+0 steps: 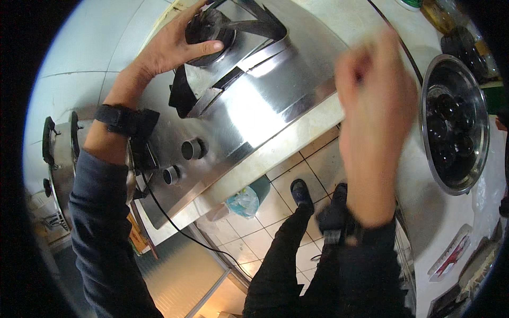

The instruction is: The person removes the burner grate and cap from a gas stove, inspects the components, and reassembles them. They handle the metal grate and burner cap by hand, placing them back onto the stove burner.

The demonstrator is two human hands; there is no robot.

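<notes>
My left hand (177, 45) lies around a dark, round burner part (207, 32) on a stainless steel gas stove (297, 85). Its thumb reaches across the near side, and its other fingers run along the far side. Beside it, a black pan support (260, 27) stands on the stovetop. My right hand (375, 79) is raised over the counter edge, between the stove and a metal bowl (473, 180). Motion blurs it, but its fingers look curled in; whatever they hold, if anything, is hidden. Dark, glossy round things (448, 124) lie in the bowl.
Two control knobs (192, 149) line the stove front. A black cable (175, 225) hangs down past it. A large steel pot (62, 164) stands at the left. Bottles (469, 47) crowd the far right, with a clear-wrapped package (450, 253) nearer. A bagged bin (245, 201) is on the floor.
</notes>
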